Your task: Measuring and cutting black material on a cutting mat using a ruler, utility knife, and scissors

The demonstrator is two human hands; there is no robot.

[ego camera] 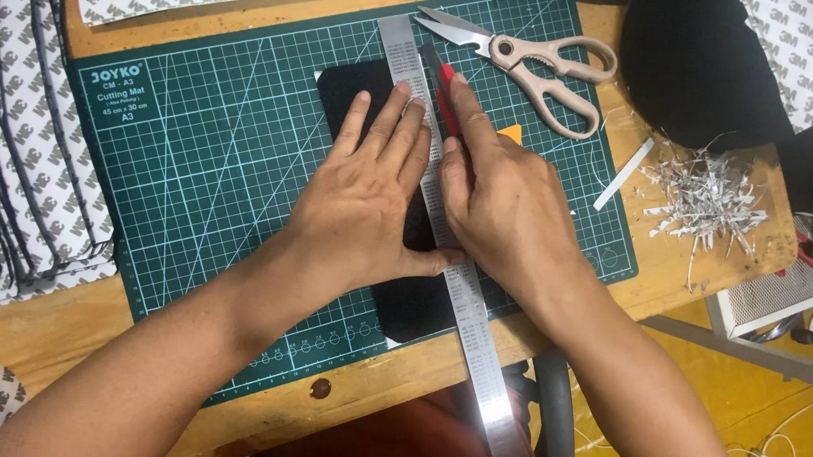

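Bare arms over the green cutting mat [200,203]

I see my left hand [362,200] and right hand [507,200] ungloved, no sleeves, rings or watch.

Both forearms are extending forward and converging. The left hand [372,196] is lying flat, palm down, fingers straight and together, thumb stretched rightward. The right hand [498,191] is curling closed, index finger extended forward.

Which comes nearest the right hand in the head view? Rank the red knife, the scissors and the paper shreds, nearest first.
1. Red knife: held in the right hand, against the steel ruler.
2. Scissors: beyond the hand, on the mat's far right corner.
3. Paper shreds: far right, on bare wood.
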